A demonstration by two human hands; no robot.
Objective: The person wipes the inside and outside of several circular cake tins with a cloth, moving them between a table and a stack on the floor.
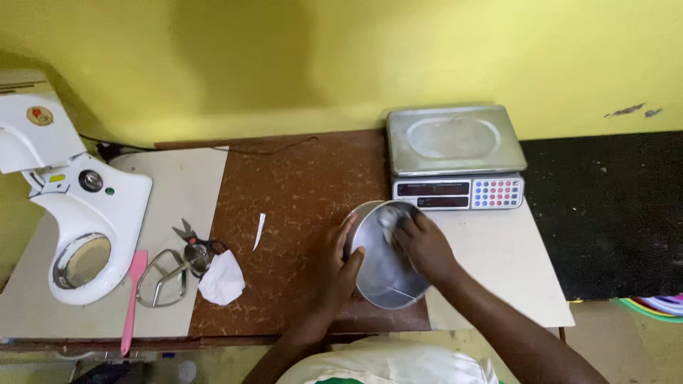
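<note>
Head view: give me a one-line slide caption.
Left hand steadies a round metal pan on the table while the right hand presses a cloth inside it, beside a scale.

Dark display strip (434,189) on the scale's front (coloured keys beside)

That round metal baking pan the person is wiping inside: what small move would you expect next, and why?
Probably a small turn of the round metal baking pan by the left hand, which grips its rim. The right hand presses a pale wad against the far inner wall, so turning would bring the unwiped near side under it.
</note>
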